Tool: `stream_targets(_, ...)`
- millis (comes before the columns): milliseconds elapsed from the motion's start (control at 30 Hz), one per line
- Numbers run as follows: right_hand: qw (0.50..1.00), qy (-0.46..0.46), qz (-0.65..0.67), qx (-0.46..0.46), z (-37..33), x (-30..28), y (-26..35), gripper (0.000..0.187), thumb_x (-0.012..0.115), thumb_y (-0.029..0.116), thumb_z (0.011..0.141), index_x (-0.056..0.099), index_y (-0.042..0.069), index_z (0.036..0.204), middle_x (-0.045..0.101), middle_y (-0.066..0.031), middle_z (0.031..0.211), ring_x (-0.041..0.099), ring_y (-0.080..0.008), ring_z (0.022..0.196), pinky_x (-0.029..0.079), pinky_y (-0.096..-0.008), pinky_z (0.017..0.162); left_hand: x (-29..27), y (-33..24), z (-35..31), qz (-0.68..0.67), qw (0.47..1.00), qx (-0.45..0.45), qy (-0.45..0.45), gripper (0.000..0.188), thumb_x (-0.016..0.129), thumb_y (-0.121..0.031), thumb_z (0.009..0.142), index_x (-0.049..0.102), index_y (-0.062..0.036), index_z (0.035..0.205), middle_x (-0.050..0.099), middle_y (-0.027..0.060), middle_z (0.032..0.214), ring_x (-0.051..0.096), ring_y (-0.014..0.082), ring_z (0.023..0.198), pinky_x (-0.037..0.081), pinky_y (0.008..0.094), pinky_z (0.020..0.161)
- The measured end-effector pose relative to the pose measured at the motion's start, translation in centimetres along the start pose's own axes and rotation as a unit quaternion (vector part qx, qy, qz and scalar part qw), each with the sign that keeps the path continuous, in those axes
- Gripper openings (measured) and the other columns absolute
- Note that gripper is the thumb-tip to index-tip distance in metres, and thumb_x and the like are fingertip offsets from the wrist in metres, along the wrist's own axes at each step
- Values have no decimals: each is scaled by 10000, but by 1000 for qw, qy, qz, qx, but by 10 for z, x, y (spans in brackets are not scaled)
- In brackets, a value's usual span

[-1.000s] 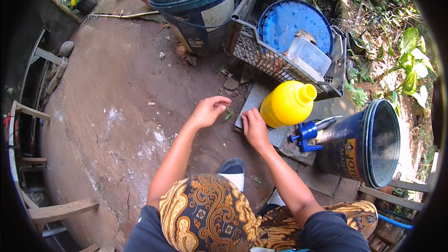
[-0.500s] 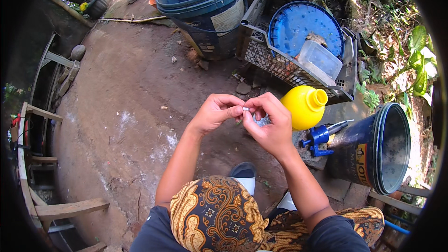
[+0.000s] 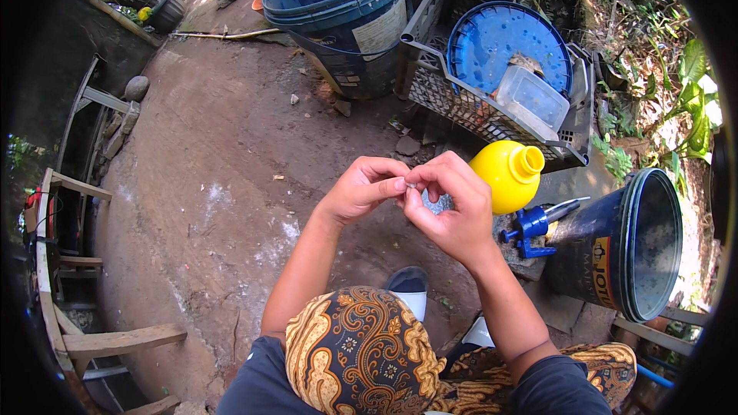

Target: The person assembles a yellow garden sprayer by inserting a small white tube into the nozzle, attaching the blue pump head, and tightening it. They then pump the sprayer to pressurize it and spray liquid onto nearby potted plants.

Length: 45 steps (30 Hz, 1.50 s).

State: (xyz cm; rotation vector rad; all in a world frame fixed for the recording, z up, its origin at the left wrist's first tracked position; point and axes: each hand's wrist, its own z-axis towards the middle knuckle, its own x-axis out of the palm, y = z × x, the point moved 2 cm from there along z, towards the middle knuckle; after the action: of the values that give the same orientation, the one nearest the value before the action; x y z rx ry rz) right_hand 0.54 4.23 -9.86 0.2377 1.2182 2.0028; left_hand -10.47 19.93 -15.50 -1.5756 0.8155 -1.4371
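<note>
Left grip (image 3: 364,193) and right grip (image 3: 459,201) both pinching a small pale bit (image 3: 410,185), mostly hidden between them; best worked with light, even pressure from both sides, right grip clear of the uncapped yellow bottle (image 3: 503,177) just beyond it so nothing tips.

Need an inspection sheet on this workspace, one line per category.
Surface: brown ground, whitish smudges, a few stones.
Job's things: small pale item, mostly hidden; yellow bottle, mouth open; blue pump head nearby.
Clutter: crate with blue lid and clear container; far blue bucket; dark bucket at right.
Grips: left hand and right hand both pinching the item.
Cables: none certain; blue tube-like piece, lower right.
Surroundings: plants right, wooden frame left.
</note>
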Motion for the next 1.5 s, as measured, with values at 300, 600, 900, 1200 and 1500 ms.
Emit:
stream_targets(300, 1000, 10, -4, -3, 1, 0, 8, 193, 744, -22, 749, 702, 24, 931, 654, -80, 890, 637, -174, 680, 527, -291, 608, -17, 14, 0, 49, 997, -62, 27, 196, 666, -178, 1009, 705, -13, 1108, 716, 46, 1043, 651, 114, 990, 508, 272, 899)
stream_targets(600, 982, -58, 121, 133, 21, -63, -6, 97, 683, -5, 885, 699, -15, 981, 742, -90, 1004, 705, -149, 843, 557, -289, 781, 8, 2, 12, 262, 963, -57, -34, 371, 622, -91, 979, 600, -18, 1342, 626, 97, 1352, 565, 207, 1299, 444, 381, 1098)
stream_targets(900, 974, -81, -37, 208, 35, -165, 16, 128, 768, 69, 901, 733, -9, 996, 753, -65, 894, 698, -106, 833, 551, -260, 766, 27, 10, 32, 266, 960, -36, -82, 231, 654, -109, 993, 684, -1, 1194, 715, 81, 1168, 659, 180, 1122, 502, 337, 1002)
stream_targets(1200, 995, 58, -76, 25, 9, -59, -9, 138, 815, 85, 809, 762, 31, 924, 652, -96, 832, 659, -267, 749, 526, -367, 674, 37, -2, 34, -58, 993, -83, -67, 222, 656, -141, 1014, 666, -15, 1196, 725, 80, 1095, 688, 134, 962, 571, 274, 823)
stream_targets(1500, 990, 83, -94, -65, 17, -52, -5, 272, 758, 171, 880, 756, 73, 1134, 648, -92, 925, 653, -294, 846, 537, -417, 755, 28, -2, 19, -185, 977, -56, -91, 238, 663, -72, 994, 608, -50, 1225, 676, 39, 1078, 667, 118, 935, 570, 234, 813)
